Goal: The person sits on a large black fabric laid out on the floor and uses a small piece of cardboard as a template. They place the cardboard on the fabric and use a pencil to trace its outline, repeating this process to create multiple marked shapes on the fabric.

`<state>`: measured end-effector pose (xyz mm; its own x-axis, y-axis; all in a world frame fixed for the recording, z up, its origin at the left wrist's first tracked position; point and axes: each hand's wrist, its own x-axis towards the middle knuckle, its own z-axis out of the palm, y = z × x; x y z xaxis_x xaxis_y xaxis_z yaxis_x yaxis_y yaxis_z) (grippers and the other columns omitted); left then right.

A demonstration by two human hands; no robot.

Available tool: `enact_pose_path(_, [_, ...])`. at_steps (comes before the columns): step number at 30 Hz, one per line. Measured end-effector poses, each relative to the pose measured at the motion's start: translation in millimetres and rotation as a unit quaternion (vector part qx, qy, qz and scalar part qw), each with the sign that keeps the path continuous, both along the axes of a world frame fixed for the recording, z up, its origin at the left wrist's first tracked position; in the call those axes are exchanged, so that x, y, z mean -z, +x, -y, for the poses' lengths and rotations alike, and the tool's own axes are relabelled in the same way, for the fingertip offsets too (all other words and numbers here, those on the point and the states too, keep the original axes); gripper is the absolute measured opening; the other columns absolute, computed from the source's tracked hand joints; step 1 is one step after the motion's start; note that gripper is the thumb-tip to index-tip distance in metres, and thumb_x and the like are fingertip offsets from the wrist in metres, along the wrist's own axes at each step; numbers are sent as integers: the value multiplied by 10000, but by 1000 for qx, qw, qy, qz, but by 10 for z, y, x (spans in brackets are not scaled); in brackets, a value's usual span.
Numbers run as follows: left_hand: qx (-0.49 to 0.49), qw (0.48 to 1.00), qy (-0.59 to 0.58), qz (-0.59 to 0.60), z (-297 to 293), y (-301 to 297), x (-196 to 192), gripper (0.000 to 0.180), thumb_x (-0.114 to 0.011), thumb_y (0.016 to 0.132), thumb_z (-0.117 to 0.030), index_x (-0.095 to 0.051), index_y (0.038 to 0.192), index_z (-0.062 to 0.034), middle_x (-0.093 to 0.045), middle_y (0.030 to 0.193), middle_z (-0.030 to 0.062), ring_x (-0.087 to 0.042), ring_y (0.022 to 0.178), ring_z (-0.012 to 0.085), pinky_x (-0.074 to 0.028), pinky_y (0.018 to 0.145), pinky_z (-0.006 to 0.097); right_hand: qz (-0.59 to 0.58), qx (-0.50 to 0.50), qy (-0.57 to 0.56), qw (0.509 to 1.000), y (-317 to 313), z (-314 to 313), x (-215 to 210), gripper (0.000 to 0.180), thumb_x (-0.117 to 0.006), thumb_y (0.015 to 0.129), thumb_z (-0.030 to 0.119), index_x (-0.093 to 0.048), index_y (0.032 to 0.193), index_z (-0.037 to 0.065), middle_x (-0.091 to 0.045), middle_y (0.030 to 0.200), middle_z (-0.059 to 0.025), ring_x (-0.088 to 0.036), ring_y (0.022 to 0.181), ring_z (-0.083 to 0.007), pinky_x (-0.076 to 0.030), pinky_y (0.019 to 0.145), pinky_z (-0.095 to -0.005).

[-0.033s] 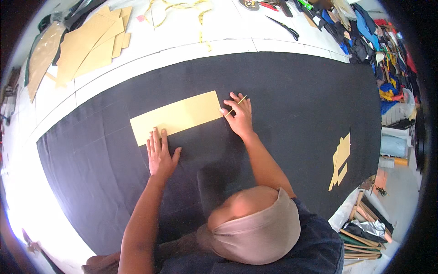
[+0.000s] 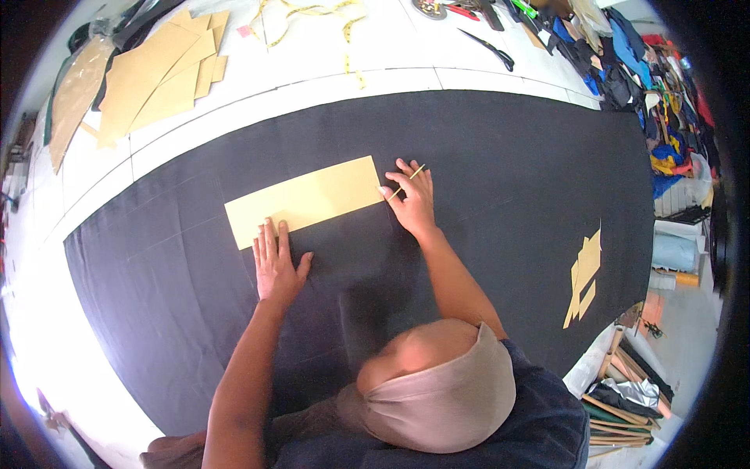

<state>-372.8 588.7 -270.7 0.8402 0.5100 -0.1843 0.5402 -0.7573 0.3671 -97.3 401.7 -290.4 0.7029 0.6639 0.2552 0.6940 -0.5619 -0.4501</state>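
Head view: the tan card strip (image 2: 312,199) lies on the black cloth (image 2: 508,148), left of centre, long edges climbing toward its right end. Cloth shows past the strip on all four sides. Far cloth edge bows across the white table (image 2: 305,82), lens bending it. Nearest run beyond the strip is the band up to that edge; the wide run is right of my right hand (image 2: 408,180), as far as the small tan pieces (image 2: 582,273) near the cloth's right side.

My left hand (image 2: 278,262) is flat, fingertips on the strip's near edge toward its left end, fingers close together, thumb spread off over cloth. My right hand pinches a slim yellowish stick (image 2: 405,183), slanted, lower end by the strip's near right corner. Can't tell if that end touches card or cloth.

Materials: strip is smooth, flat, stiff-looking, straight-cut, square-cornered. Cloth is matte, with soft creases on the left and faint pale lines. Small pieces are narrow, angular, overlapping. Far left: bigger card sheets (image 2: 156,78), layered. Yellow tape measure (image 2: 349,33) loops on the table; black scissors (image 2: 492,51) lie right of it.

Vs earlier frame: whole scene sits a hair further right in view. My grip, left-hand press and strip position on the cloth read the same.
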Motion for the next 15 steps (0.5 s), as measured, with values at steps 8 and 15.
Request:
enact_pose_path(8, [-5, 1000, -9, 12, -39, 66, -8, 840, -655, 959, -447, -301, 1592, -25, -177, 1671, 260, -165, 1560, 422, -163, 1269, 541, -18, -7, -15, 1000, 107, -52, -68, 322, -801, 874, 291, -740, 1126, 101, -601, 1443, -126, -460, 1415, -395, -256, 1212, -592])
enact_pose_path(15, [-11, 998, -20, -61, -51, 125, -152, 859, -603, 968, -523, -269, 1615, -68, -165, 1685, 233, -149, 1569, 399, -119, 1268, 559, 1, -40, -6, 999, 145, 0, -9, 331, -796, 864, 296, -727, 1134, 117, -608, 1423, -149, -476, 1382, -417, -276, 1180, -599])
